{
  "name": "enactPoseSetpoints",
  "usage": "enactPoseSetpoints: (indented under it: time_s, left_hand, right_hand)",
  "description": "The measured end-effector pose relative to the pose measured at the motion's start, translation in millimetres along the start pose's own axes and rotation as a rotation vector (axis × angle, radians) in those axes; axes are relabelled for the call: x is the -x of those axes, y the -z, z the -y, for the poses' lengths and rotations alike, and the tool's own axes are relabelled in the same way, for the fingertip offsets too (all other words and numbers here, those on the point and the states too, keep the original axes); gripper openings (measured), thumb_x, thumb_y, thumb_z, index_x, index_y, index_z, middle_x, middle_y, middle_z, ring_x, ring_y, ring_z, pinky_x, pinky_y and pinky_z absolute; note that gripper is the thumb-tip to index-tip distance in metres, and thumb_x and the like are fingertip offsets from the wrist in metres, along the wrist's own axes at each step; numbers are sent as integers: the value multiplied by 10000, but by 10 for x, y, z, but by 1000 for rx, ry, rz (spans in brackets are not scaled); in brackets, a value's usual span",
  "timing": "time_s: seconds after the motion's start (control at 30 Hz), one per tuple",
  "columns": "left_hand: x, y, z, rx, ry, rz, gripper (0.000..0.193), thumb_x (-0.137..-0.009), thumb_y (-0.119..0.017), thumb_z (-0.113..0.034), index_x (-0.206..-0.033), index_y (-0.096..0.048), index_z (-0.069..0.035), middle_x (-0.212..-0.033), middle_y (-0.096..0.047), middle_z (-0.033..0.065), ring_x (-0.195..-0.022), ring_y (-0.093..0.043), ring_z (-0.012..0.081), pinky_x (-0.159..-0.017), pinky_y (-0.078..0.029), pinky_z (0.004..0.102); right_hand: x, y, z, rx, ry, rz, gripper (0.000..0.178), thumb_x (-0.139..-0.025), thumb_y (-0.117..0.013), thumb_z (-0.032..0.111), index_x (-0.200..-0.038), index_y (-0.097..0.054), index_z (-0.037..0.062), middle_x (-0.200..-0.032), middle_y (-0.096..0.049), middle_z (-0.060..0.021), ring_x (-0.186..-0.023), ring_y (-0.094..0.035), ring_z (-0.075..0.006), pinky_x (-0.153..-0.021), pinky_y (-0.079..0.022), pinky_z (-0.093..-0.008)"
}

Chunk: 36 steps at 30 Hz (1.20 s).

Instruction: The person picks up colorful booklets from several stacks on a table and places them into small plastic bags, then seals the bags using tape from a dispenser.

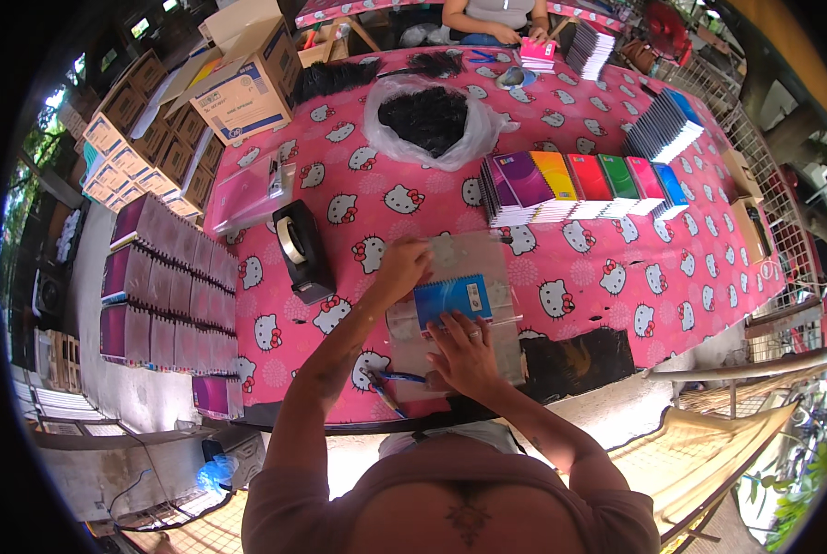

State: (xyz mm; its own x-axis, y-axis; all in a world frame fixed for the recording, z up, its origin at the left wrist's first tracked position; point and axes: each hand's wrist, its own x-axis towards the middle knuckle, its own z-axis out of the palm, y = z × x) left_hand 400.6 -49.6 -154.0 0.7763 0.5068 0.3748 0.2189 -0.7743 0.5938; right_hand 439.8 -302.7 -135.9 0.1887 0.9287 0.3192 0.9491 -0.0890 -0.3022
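Right hand (465,355) splayed on blue notebook (439,299), pale label (475,296), left hand (405,265) half-curled, grip unclear

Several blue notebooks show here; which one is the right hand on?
The single blue notebook lying directly in front of the person: the right hand partly covers its lower edge. Other visible blue ones sit in stacks farther right.

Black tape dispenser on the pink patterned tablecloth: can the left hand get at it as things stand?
Probably yes: the black tape dispenser stands to the left of the left hand, and between them only flat pink patterned tablecloth shows.
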Motion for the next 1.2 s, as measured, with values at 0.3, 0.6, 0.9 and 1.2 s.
enactPoseSetpoints:
  time_s: [0.3,0.6,0.9,1.2]
  left_hand:
    - [-333,-239,8,-296,-178,208,106,-762,-694,-91,-845,-630,-77,-876,-644,126,-915,-635,337,-828,-479,469]
    - [-231,10,-294,-408,-163,268,215,-765,-722,-213,-964,-675,-149,-874,-668,74,-933,-652,302,-980,-378,512]
    - [287,99,-997,-661,-322,189,174,-789,-662,-182,-953,-693,-136,-855,-670,60,-855,-676,262,-1079,-354,520]
    - [733,-129,-1108,-241,29,131,177,-796,-669,-126,-966,-697,-87,-866,-703,91,-799,-689,300,-711,-565,371]
  right_hand:
    - [20,-17,-57,15,32,-18,603,-818,-722,299,-1380,-536,184,-1379,-493,-93,-1287,-475,-296,-1076,-350,-569]
    - [9,-16,-119,29,127,-88,594,-799,-723,259,-1361,-549,176,-1340,-502,-90,-1245,-480,-292,-1043,-360,-555]
    - [-8,-75,-161,7,104,-75,512,-801,-722,275,-1283,-602,152,-1303,-509,-98,-1243,-474,-298,-1013,-369,-567]
    - [14,-266,-375,-83,131,-56,485,-794,-717,243,-1241,-599,97,-1363,-483,-139,-1340,-421,-360,-1077,-303,-646]
